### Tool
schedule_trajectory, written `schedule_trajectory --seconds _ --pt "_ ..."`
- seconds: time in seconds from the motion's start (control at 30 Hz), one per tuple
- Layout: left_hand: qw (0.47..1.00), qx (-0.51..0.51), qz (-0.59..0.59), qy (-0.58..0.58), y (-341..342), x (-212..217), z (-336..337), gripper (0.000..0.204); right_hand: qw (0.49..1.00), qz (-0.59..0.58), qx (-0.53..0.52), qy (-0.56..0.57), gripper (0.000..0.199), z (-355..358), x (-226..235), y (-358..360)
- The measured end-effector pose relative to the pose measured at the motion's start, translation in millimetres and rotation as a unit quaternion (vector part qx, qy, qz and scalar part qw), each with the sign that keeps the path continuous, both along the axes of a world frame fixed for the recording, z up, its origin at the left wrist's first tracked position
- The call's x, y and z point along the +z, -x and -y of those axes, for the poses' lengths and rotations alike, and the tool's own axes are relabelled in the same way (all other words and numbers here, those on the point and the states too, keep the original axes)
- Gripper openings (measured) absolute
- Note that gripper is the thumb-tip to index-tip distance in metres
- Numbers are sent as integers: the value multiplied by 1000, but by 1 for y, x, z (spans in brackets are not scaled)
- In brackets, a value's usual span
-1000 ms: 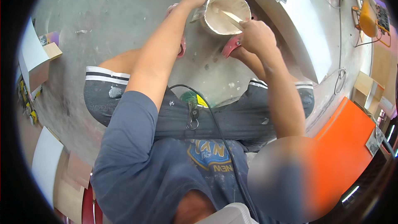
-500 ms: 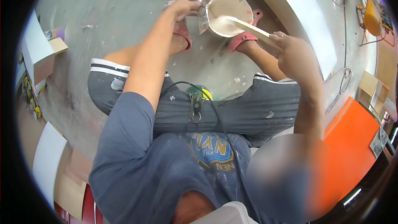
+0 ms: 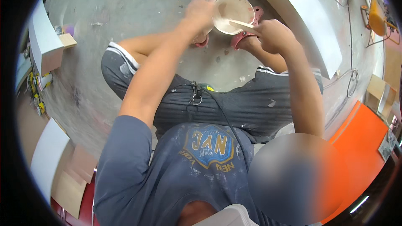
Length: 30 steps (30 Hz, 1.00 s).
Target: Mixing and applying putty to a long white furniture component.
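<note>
A round bucket (image 3: 216,8) with a dried, smeared rim stands between my feet, its mouth turned toward me. Whitish paste coats its inner wall and bottom. Fingers blurred by motion, my left hand (image 3: 201,13) grips the bucket's left side at the rim. My right hand (image 3: 274,36) is wrapped round a pale, flat stick (image 3: 245,26). The stick's far end reaches over the near right rim into the paste, and its tip is coated, so its shape there is hard to make out.
My feet wear pink clogs (image 3: 258,15) beside the bucket. A long white curved panel (image 3: 317,25) lies at the right, with a cable (image 3: 351,42) beyond it. An orange panel (image 3: 362,134) is at lower right. White boxy pieces (image 3: 44,31) stand at the left.
My right hand has moved left and up, closer to the bucket. My left hand has shifted right against the bucket's side, and the bucket has moved slightly.
</note>
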<state>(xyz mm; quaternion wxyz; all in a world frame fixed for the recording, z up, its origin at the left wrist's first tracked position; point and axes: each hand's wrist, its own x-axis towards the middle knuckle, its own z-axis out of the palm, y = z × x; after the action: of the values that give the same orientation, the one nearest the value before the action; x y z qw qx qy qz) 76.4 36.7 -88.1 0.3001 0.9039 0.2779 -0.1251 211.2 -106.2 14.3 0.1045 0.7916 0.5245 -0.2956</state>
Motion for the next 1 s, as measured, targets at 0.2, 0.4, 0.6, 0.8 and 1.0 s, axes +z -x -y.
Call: schedule_trajectory --seconds 0.2,0.4,0.6,0.8,1.0 --pt "893 -77 436 76 -27 -15 96 38 983 25 -54 -171 20 57 31 34" --pt "902 -74 402 142 -50 -69 77 22 974 -3 -66 -216 28 38 -51 23" --pt "939 14 322 118 -51 -68 78 18 993 -62 -6 -99 22 -3 -34 2" --pt "888 10 442 127 -66 -21 96 14 989 -24 -47 -139 25 22 31 20" --pt "883 -27 423 203 -78 -66 83 8 985 37 -138 -101 28 15 -31 24"
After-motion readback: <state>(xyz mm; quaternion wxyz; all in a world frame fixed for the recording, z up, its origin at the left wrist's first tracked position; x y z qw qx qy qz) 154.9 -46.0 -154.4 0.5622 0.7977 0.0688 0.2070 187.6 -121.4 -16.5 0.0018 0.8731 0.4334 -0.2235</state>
